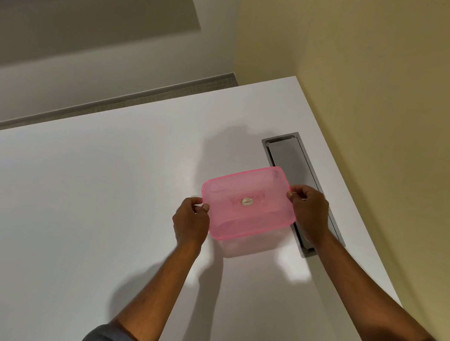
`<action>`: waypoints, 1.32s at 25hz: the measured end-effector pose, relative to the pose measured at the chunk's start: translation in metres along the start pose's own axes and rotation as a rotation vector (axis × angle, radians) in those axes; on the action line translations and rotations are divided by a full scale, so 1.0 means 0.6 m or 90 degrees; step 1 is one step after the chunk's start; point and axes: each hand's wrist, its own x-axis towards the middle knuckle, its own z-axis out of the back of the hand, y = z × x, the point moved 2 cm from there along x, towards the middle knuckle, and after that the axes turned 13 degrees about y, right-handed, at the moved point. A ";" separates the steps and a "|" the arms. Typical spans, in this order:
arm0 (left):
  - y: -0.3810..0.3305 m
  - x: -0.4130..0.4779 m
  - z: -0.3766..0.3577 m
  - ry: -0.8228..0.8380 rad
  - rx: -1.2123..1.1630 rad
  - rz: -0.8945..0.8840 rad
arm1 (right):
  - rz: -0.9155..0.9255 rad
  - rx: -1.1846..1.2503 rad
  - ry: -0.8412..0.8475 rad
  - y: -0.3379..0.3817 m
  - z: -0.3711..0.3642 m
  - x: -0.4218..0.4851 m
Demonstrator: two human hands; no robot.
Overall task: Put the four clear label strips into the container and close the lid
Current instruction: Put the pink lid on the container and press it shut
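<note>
A clear container (pixel 248 248) stands on the white table, covered by its translucent pink lid (pixel 248 203) with a small oval sticker in the middle. My left hand (pixel 190 220) grips the lid's left short edge with fingers curled over it. My right hand (pixel 308 209) grips the right short edge the same way. Faint pale shapes show through the lid, but I cannot make out the label strips.
The white table (pixel 85 210) ends at a yellowish wall on the right. A grey recessed cable tray (pixel 288 155) is set into the table just right of the container, partly under my right hand. The table's far edge drops to a grey floor.
</note>
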 end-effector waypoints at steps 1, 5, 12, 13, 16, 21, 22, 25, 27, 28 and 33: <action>-0.001 0.001 0.000 0.000 0.000 0.004 | -0.002 -0.002 -0.003 -0.001 -0.001 0.000; -0.002 0.003 0.002 0.006 -0.005 0.006 | 0.006 -0.011 -0.008 -0.004 -0.003 0.000; 0.007 0.008 0.012 0.011 -0.029 -0.009 | 0.011 -0.006 -0.021 0.002 -0.007 -0.004; 0.007 0.010 0.013 0.008 -0.027 -0.010 | 0.008 -0.005 -0.023 0.004 -0.007 -0.004; 0.005 0.013 0.012 0.008 -0.029 -0.021 | -0.004 0.006 -0.020 0.003 -0.005 -0.004; 0.000 0.012 0.010 0.008 -0.019 -0.026 | -0.010 -0.002 -0.020 0.003 -0.006 -0.002; 0.002 0.012 0.011 0.012 -0.038 -0.019 | -0.010 -0.001 -0.016 0.003 -0.006 -0.002; 0.008 0.015 0.014 0.027 -0.061 -0.006 | -0.006 -0.008 -0.010 0.000 -0.006 -0.002; 0.006 0.018 0.017 0.036 -0.073 0.008 | -0.007 -0.014 -0.005 0.000 -0.006 0.001; 0.003 0.020 0.018 0.044 -0.090 0.023 | -0.011 -0.017 0.000 0.001 -0.006 0.004; -0.004 0.027 0.023 0.095 -0.155 0.082 | -0.028 -0.030 0.010 0.000 0.001 0.019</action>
